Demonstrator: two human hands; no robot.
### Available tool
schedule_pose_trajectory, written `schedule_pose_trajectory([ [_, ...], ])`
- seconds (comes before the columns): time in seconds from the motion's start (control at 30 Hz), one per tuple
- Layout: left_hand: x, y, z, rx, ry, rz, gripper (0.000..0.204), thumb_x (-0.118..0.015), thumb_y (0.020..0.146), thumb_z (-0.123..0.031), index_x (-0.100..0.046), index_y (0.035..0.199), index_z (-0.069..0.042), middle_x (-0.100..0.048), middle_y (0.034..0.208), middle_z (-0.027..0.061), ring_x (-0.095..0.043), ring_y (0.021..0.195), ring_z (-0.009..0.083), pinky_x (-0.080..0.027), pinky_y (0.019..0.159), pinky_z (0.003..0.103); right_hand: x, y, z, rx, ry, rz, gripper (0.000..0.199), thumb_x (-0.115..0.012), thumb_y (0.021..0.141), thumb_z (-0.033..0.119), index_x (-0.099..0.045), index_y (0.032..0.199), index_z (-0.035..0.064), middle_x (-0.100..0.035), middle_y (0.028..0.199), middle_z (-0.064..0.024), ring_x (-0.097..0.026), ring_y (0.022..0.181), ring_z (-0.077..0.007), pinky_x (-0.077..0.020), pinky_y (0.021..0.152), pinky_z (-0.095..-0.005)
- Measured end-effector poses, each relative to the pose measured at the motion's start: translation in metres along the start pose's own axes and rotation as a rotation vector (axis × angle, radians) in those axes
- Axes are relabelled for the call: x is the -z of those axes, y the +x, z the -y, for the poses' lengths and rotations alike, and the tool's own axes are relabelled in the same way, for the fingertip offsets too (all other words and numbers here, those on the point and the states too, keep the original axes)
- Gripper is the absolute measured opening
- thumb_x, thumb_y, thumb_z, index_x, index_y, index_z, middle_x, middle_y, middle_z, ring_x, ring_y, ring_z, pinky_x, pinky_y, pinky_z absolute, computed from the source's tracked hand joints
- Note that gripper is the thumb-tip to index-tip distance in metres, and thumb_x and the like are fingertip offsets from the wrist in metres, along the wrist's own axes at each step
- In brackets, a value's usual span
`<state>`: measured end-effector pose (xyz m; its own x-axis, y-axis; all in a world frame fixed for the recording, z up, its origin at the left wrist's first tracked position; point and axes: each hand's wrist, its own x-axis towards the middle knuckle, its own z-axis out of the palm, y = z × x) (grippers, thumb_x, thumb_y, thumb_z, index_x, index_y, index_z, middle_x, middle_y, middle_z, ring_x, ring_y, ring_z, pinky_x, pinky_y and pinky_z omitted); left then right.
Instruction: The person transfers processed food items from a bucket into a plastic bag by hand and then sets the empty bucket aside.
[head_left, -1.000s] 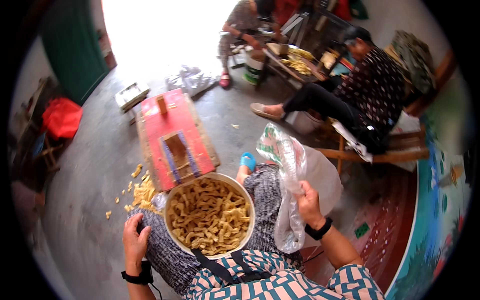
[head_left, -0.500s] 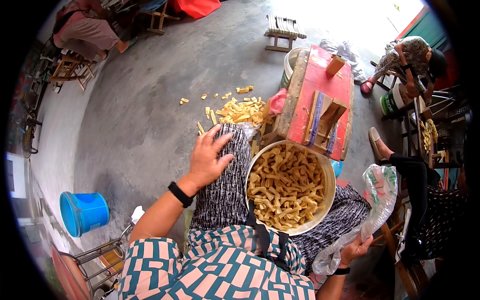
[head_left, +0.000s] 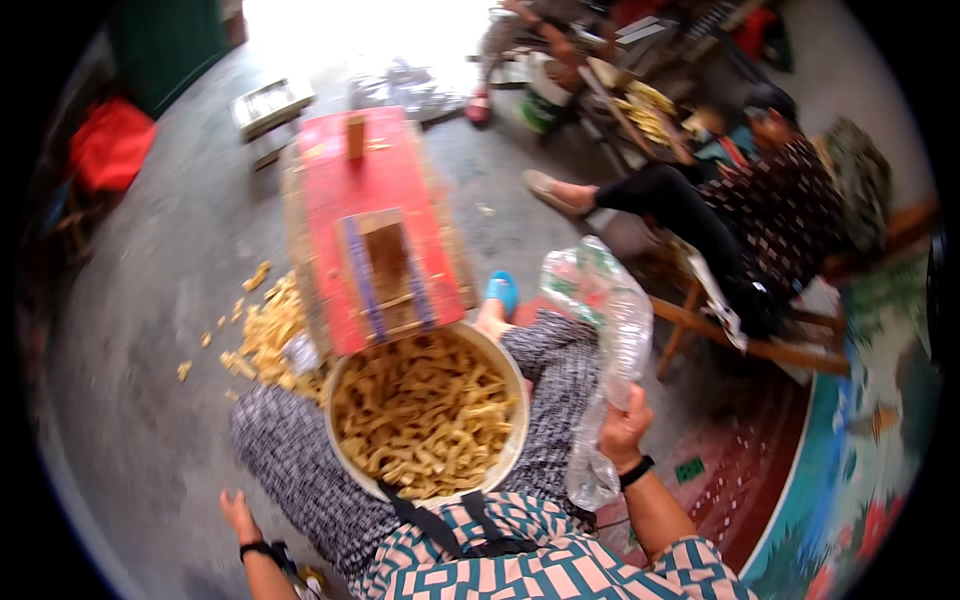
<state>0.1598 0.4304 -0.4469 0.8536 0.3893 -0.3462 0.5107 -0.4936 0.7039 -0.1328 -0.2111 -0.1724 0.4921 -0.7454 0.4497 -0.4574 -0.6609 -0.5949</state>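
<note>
My right hand (head_left: 622, 432) is closed around a clear plastic bag (head_left: 605, 330), pinching its crumpled lower part so the bag stands up beside my right knee, just right of the bowl. As far as I can tell the bag is empty. The pale round bowl (head_left: 508, 400) rests on my lap between my knees, heaped with yellow cut strips (head_left: 425, 415); none of them has gone into the bag yet, so I judge the filling is all still to do. My left hand (head_left: 238, 512) is low at the near left, fingers loosely spread, holding nothing, well apart from the bowl.

Just beyond the bowl stands a red wooden cutting bench (head_left: 375, 200) with a slotted chute touching the bowl's far rim. Left of it a loose pile of yellow scraps (head_left: 265, 335) lies on the grey concrete floor (head_left: 150, 380). To the far right another person (head_left: 760, 210) sits on a wooden chair beside a tray of similar strips. Bright daylight comes through the doorway at the far side.
</note>
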Motion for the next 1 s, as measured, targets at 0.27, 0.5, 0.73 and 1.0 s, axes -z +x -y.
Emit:
schedule_pose_trajectory([
  [0.27,-0.047,-0.057,-0.177,-0.070,-0.135,0.335,0.035,-0.058,0.090,-0.011,-0.055,0.122,0.001,-0.064,0.106,0.0077,-0.061,0.090,0.0135,-0.048,0.081,0.026,0.004,-0.006,0.006,-0.030,-0.042,0.001,0.012,-0.059,0.086,0.009,-0.058,0.096,0.0022,-0.061,0.072,-0.0164,-0.064,0.067,-0.0353,-0.0492,0.061,-0.0377],
  [0.5,-0.056,-0.114,-0.329,-0.538,-0.239,0.539,0.029,-0.055,0.090,-0.004,-0.059,0.117,0.002,-0.063,0.111,0.0098,-0.058,0.101,0.0174,-0.045,0.090,0.030,-0.002,0.000,0.010,0.075,-0.116,-0.028,0.012,-0.058,0.092,0.012,-0.056,0.093,0.0006,-0.056,0.067,-0.0109,-0.058,0.058,-0.0218,-0.0439,0.055,-0.0310],
  [0.73,-0.067,-0.181,-0.376,-1.334,0.557,0.500,0.030,-0.068,0.074,-0.016,-0.064,0.102,-0.005,-0.061,0.113,0.0102,-0.050,0.116,0.0329,-0.027,0.108,0.055,0.000,-0.008,0.003,0.025,-0.144,-0.022,0.011,-0.059,0.088,0.010,-0.057,0.094,0.0011,-0.059,0.069,-0.0130,-0.061,0.062,-0.0275,-0.0463,0.058,-0.0339],
  [1.0,-0.076,-0.171,-0.382,-1.323,0.614,0.588,0.031,-0.068,0.074,-0.018,-0.065,0.102,-0.005,-0.059,0.117,0.0119,-0.047,0.120,0.0341,-0.022,0.110,0.058,0.003,-0.012,0.017,-0.079,-0.226,-0.023,0.014,-0.059,0.081,0.003,-0.057,0.094,0.0012,-0.061,0.073,-0.0184,-0.063,0.069,-0.0380,-0.0492,0.063,-0.0395],
])
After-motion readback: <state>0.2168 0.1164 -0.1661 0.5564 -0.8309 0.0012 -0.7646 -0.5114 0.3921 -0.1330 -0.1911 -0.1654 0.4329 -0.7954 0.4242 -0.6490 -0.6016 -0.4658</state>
